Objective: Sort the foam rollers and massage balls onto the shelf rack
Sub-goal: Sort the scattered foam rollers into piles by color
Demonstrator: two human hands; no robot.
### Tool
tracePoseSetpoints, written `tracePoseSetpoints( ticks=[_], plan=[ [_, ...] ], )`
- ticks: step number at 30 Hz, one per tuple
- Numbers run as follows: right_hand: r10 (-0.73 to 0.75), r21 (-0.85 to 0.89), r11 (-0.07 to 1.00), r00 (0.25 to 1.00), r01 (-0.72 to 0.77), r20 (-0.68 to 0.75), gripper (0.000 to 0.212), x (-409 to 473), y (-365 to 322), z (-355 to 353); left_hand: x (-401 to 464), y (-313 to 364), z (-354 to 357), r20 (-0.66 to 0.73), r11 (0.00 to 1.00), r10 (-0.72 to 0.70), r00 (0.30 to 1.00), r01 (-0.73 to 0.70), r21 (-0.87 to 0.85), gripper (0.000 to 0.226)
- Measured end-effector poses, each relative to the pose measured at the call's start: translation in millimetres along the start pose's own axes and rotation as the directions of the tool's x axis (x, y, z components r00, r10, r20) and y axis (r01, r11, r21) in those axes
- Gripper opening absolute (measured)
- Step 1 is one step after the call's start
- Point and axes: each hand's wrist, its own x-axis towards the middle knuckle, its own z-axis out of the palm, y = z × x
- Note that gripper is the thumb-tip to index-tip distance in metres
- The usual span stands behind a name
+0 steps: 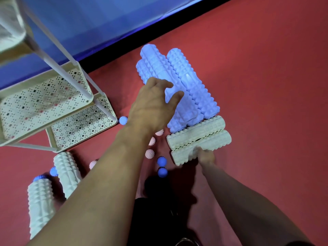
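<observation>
While both hands work the heap at once, the likeliest slip is a roller rolling loose. On the left, the rack [58, 110] stands with bare perforated shelves, two white rollers [53, 183] lying on the floor below it. The left hand [152, 107] reaches over the blue rollers [179, 82], fingers [175, 97] spread and gripping nothing yet; a shove there could tumble the stack onto the balls [156, 157] scattered beside it. The right hand [204, 154] clasps a cream roller [200, 144], its fingertips hidden underneath. The forearm hides some balls, and the rack's top is cut off.
</observation>
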Motion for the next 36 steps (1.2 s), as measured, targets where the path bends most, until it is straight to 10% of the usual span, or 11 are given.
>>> tracePoseSetpoints(
  ticks=[7,14,25,36],
  plan=[
    [-0.356,-0.201,0.903,0.923,0.38,0.145,0.057,-91.5,-57.9,-10.9,-24.8,5.3,-16.3,-0.004,0.993,-0.083,0.997,0.083,-0.08,0.049],
    [-0.67,-0.285,0.562,0.63,0.776,0.394,0.046,-217.4,-114.9,-19.0,-75.9,1.9,-89.2,-0.133,0.994,-0.095,0.987,0.087,-0.068,0.047],
    [-0.676,-0.225,-0.011,0.159,0.974,0.72,0.052,-394.1,-130.5,61.0,-265.7,-120.7,-231.8,-0.377,0.941,-0.285,0.881,0.331,0.064,0.046],
    [-0.346,-0.317,-0.243,0.224,0.917,0.911,0.059,-432.5,-54.4,217.8,-410.5,-250.1,-266.3,-0.458,0.844,-0.49,0.741,0.536,-0.036,0.046]
  ],
)
